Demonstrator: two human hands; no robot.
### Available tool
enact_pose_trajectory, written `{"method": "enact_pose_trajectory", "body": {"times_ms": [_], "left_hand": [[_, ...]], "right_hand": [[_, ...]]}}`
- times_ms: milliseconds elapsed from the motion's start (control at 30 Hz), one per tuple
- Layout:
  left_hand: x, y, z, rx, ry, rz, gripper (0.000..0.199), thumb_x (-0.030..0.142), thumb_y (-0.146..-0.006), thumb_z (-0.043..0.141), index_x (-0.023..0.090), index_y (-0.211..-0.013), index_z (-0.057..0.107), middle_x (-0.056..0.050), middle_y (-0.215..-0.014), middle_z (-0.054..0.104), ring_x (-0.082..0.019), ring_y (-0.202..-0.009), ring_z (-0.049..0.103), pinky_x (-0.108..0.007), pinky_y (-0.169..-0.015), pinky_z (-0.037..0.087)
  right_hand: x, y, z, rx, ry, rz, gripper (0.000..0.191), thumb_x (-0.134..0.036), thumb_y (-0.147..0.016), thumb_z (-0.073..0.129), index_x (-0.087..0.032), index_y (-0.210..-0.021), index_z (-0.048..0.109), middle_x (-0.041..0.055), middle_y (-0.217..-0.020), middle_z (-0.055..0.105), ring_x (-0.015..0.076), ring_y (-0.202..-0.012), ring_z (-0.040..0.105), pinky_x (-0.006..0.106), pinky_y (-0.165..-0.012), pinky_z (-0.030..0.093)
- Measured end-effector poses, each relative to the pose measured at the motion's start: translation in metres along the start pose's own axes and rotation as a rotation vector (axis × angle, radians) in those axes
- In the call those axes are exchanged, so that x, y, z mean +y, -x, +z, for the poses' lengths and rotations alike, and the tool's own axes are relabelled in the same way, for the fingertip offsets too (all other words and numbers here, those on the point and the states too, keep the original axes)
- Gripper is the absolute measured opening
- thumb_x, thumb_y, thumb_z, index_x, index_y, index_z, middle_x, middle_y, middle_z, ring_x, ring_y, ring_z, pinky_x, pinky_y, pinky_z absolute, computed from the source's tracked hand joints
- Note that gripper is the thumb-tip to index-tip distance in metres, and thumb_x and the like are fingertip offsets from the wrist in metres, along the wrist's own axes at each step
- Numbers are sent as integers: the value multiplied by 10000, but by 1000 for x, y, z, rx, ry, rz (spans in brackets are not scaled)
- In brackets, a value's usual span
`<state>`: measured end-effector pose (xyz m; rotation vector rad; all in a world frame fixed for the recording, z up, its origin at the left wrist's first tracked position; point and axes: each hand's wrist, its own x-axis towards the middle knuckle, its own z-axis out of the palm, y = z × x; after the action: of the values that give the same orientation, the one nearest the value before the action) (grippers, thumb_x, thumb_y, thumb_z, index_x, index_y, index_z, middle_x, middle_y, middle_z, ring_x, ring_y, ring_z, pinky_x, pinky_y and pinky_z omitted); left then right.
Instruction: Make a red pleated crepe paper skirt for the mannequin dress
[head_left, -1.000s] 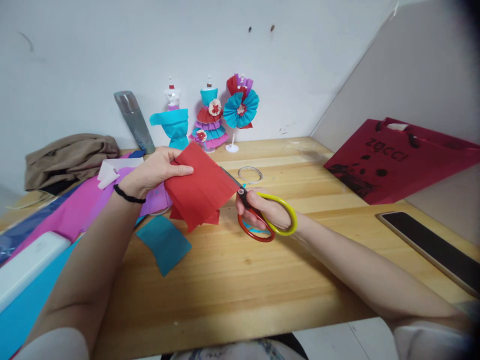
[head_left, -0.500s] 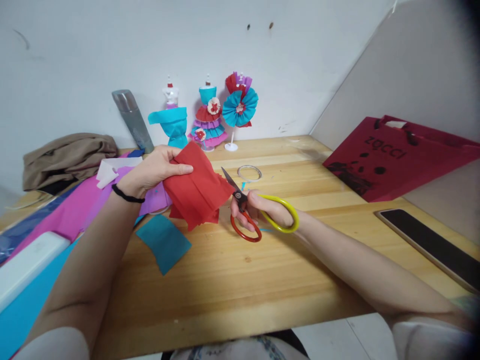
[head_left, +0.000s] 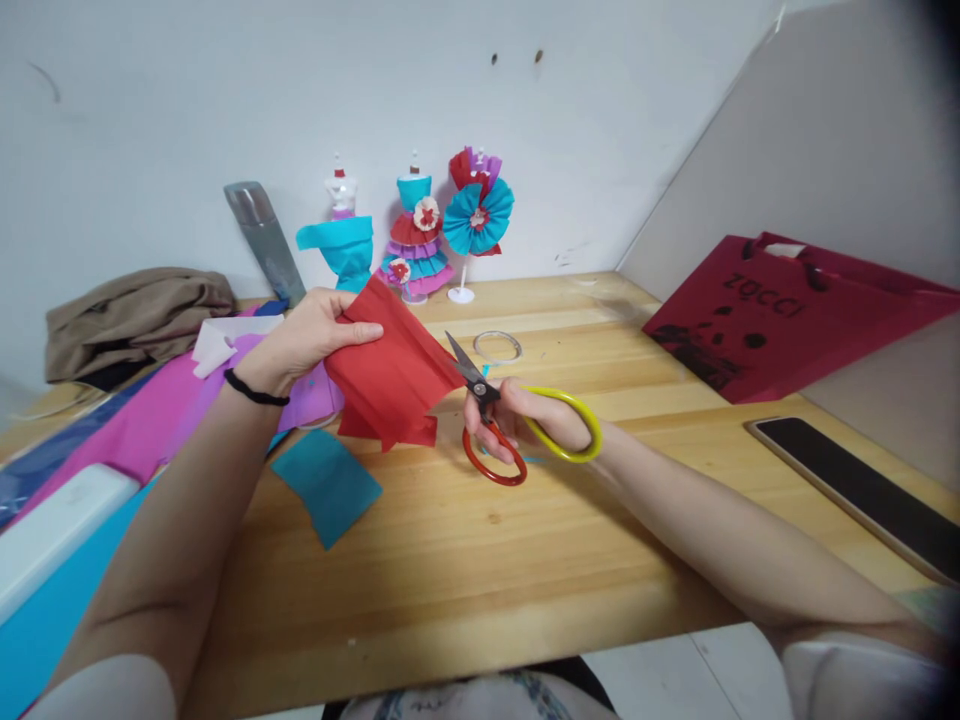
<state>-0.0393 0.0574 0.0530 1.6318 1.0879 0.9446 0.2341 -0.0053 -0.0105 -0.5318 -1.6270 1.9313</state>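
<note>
My left hand (head_left: 319, 335) pinches the upper left part of a folded red sheet (head_left: 394, 365), thumb on top, above the wooden table (head_left: 450, 590). My right hand (head_left: 517, 415) holds scissors (head_left: 480, 388) with one yellow and one red handle loop. Their blades point up and left, parted, at the right edge of the red sheet. Another red piece (head_left: 424, 432) shows beneath the sheet. A teal piece (head_left: 328, 488) lies on the table below my left hand.
Three small dress stands (head_left: 415, 230) stand by the wall, beside a grey bottle (head_left: 264, 240). Brown cloth (head_left: 139, 320) and coloured sheets (head_left: 142, 425) lie left. A silvery ring (head_left: 498, 347) is behind the scissors. At right are a red bag (head_left: 780, 320) and a phone (head_left: 862, 490).
The red sheet has tilted and its lower edge has risen slightly. My right hand and the scissors have shifted a little to the right, with the blades still apart.
</note>
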Motion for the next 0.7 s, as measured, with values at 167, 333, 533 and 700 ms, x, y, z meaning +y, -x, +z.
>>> {"method": "enact_pose_trajectory", "body": {"times_ms": [167,333,533,700], "left_hand": [[5,4,3,-29,13,-48,273,273,-576,850,158,-813,776,-56,-826,789,-187,-663,698,-259,-609,550],[8,6,7,-101,-18,-50,225,265,-586,837,174,-781,771,-37,-777,773,-190,-658,691,-264,-606,548],[8,6,9,-108,-42,-33,243,297,-613,838,159,-796,759,-48,-774,766,-207,-684,699,-280,-616,557],[11,8,9,-96,-75,-24,254,313,-615,836,156,-800,761,-57,-821,776,-218,-714,702,-284,-632,559]], "right_hand": [[0,0,0,8,-17,23,591,-737,-849,524,-150,-868,594,-12,-602,551,93,-472,494,233,-455,368],[2,-1,-3,36,16,10,596,-739,-852,509,-151,-874,601,-15,-582,563,93,-446,488,231,-436,353],[-3,4,-6,104,31,27,604,-746,-823,549,-153,-903,632,-2,-595,593,105,-462,511,235,-432,360],[-7,8,-8,112,89,37,579,-705,-864,527,-144,-921,659,13,-619,590,101,-465,521,238,-434,382]]}}
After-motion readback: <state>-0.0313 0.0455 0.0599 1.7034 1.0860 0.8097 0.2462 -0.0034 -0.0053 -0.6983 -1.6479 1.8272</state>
